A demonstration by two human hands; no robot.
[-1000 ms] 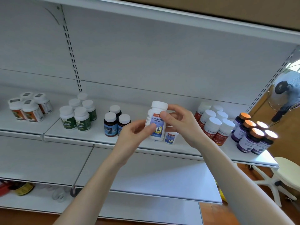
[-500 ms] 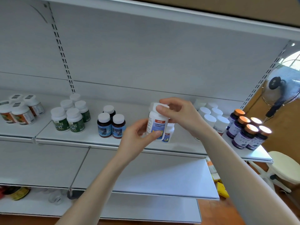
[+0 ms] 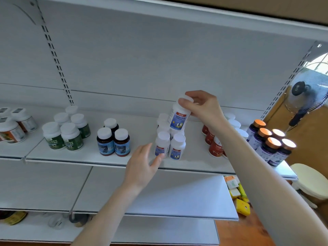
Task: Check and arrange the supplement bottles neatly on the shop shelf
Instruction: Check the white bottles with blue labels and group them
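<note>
White shop shelving (image 3: 142, 127) is filling our view, its middle shelf carrying groups of supplement bottles. We are gripping a white bottle with a blue label (image 3: 179, 119) by its cap with our right hand (image 3: 204, 108), fingers and thumb curling round the top. The bottle is hanging tilted in the air, just above a cluster of matching white bottles (image 3: 177, 146) standing on the shelf. Our left hand (image 3: 142, 166) is hovering open at seven o'clock from that cluster, fingers relaxed. Its fingertips are reaching close to the front-left bottle, though we cannot tell whether they are touching it. The held bottle is sitting at one o'clock from our left hand, apart from it. At nine o'clock from the cluster, dark bottles with blue labels (image 3: 113, 142) are standing, then green-labelled ones (image 3: 65, 134). At three o'clock, red-labelled bottles (image 3: 214, 146) and orange-capped purple ones (image 3: 269, 142) are standing.
</note>
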